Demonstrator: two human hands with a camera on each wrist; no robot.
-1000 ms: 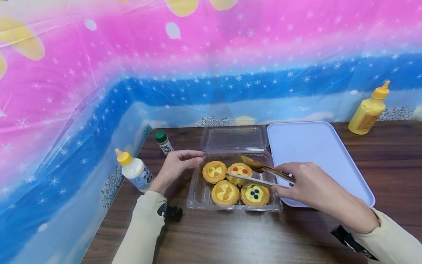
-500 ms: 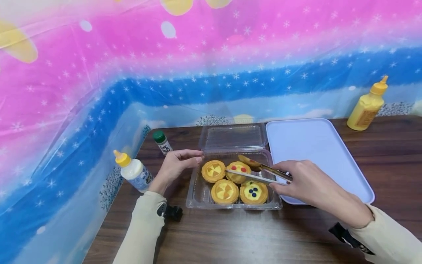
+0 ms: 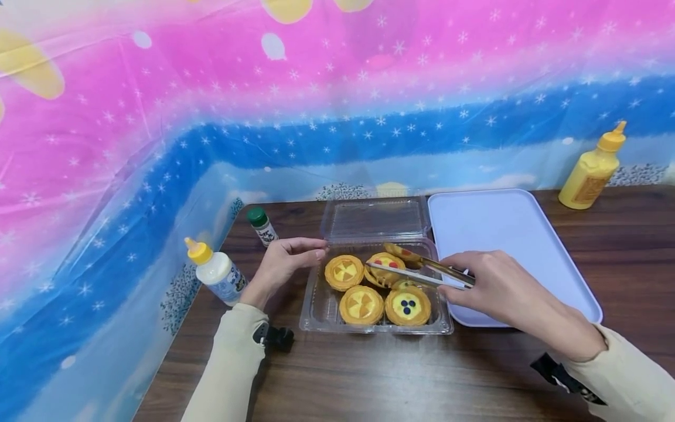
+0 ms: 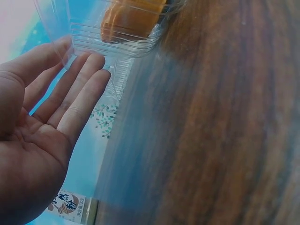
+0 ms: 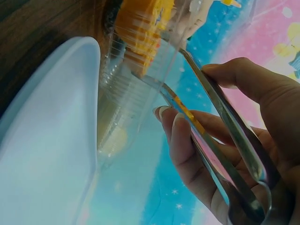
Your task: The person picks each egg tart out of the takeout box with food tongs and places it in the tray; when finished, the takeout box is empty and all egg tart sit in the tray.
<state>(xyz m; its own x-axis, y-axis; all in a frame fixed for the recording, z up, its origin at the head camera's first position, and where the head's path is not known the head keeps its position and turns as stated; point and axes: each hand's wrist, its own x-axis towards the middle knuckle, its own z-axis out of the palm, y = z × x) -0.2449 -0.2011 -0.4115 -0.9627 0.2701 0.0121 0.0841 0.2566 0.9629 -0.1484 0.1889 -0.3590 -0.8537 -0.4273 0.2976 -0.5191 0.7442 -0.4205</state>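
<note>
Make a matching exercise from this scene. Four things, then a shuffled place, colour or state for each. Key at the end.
Things
1. Tongs
2. Tray
3. Clear container
4. Small jar

Place, colour or state
A. Pale lavender, on the table
B. Green-capped
C. Gripped in the right hand
D. Open, with four tarts inside

Pairs: 1-C, 2-A, 3-D, 4-B

Looks like a tabletop setup in a corner; can't tell home from studio. Evidence: creased snowflake-print sheet point(image 3: 337, 105) covering both sides, wood-grain table point(image 3: 337, 375) against it, tarts point(image 3: 361, 306), tray point(image 3: 490, 234), squeeze bottle point(image 3: 588, 180).
</note>
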